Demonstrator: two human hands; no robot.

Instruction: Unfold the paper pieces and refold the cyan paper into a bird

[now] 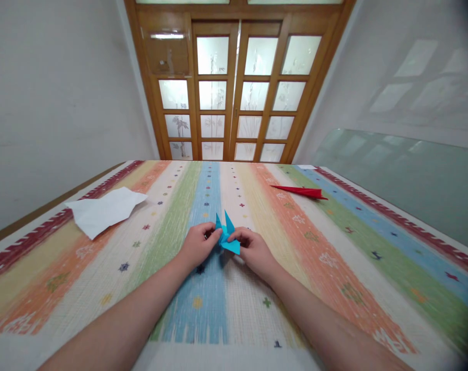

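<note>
Between my two hands is a folded piece of blue paper (230, 246), an origami shape with two thin points standing up at its far side and a wider flap toward me on the right. My left hand (200, 242) pinches its left side between thumb and fingers. On the right side, my right hand (253, 248) grips the flap, thumb on top and fingers curled beneath. Both hands are just above the striped cloth. Part of the paper is hidden behind my fingers.
A sheet of white paper (106, 210) with bent edges lies at the left on the striped tablecloth (172, 216). A folded red paper dart (301, 191) rests at the far right. Beyond the table stand wooden glass-paned doors (234, 93); a pale green panel (403, 175) borders the right side.
</note>
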